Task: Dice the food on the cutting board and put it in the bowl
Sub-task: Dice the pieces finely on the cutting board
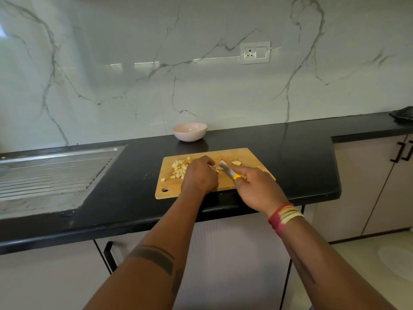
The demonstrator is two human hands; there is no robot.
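The dicing looks well under way but not finished. On the wooden cutting board (243,155), a heap of pale diced pieces (178,168) sits on its left side, with one stray cube (163,179) nearer the left edge. The left hand (200,174) curls down over a few uncut strips (218,168) at the board's middle, steadying them. The right hand (257,186) grips the yellow handle of a knife (228,170), its blade angled toward those strips. One larger chunk (236,163) waits on the far right of the board — apparently still whole. The pink bowl (190,131) stands on the black bench (290,148) just beyond the board and looks empty, so the transfer is, by all signs, not yet begun.
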